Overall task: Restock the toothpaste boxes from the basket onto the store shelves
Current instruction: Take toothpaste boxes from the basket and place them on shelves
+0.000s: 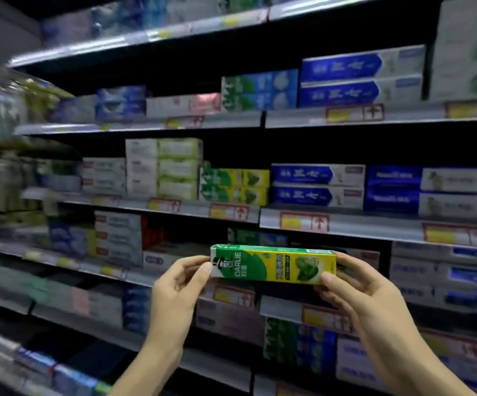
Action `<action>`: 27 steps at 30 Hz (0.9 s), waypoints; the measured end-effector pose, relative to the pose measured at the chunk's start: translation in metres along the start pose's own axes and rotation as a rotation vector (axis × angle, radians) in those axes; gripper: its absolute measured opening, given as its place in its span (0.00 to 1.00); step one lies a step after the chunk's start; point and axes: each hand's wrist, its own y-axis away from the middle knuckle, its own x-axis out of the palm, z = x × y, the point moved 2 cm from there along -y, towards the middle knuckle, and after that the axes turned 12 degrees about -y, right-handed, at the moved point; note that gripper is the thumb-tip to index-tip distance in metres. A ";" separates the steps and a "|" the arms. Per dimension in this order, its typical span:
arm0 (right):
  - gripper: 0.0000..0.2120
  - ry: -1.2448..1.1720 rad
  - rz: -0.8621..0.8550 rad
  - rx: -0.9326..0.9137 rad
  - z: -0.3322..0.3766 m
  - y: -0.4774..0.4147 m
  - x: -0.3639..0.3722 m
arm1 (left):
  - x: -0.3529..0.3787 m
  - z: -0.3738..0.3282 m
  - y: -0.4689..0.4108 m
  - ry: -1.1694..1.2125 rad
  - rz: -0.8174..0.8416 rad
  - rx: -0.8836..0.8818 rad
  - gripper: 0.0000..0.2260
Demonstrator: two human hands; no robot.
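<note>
The green and yellow toothpaste box (273,262) is held in the air in front of the shelves (346,224), below the front edge of the shelf that carries a red and yellow price tag (304,222). Its long axis runs left to right, almost level, with the right end a little lower. The printed face is turned toward the camera: the green end with the word DARLIE points left and the yellow end with the leaf picture points right. Directly behind it lies a dark stretch of shelf space, with a green and blue box (257,238) standing just above and behind its top edge. On the shelf above, close to that shelf's front edge, two matching green and yellow boxes (234,185) lie stacked, with blue and white boxes (317,185) just beside them to the right and a stack of white and pale green boxes (164,167) to the left. The shelving at the far left is blurred. The left hand (180,284) pinches the green end, thumb on the front face and fingers curled behind. The right hand (357,287) grips the yellow end, thumb on the lower front corner and fingers wrapped round the back.
</note>
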 end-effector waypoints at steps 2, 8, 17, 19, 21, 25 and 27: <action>0.16 -0.025 0.002 -0.017 0.008 -0.017 0.017 | -0.007 -0.013 -0.023 -0.030 0.002 0.043 0.05; 0.12 0.027 0.021 -0.147 0.031 -0.065 0.068 | -0.014 -0.039 -0.089 -0.072 0.002 0.095 0.08; 0.11 0.094 0.022 -0.389 0.035 -0.149 0.126 | -0.001 -0.052 -0.209 -0.114 -0.109 0.139 0.08; 0.11 0.132 0.020 -0.439 0.035 -0.172 0.135 | 0.006 -0.054 -0.238 -0.145 -0.144 0.142 0.09; 0.11 0.166 0.000 -0.476 0.033 -0.194 0.142 | 0.014 -0.053 -0.266 -0.194 -0.182 0.114 0.09; 0.12 0.248 -0.066 -0.527 0.023 -0.231 0.148 | 0.028 -0.053 -0.304 -0.266 -0.244 0.090 0.09; 0.12 0.283 -0.099 -0.517 0.017 -0.246 0.147 | 0.033 -0.054 -0.311 -0.340 -0.287 0.103 0.09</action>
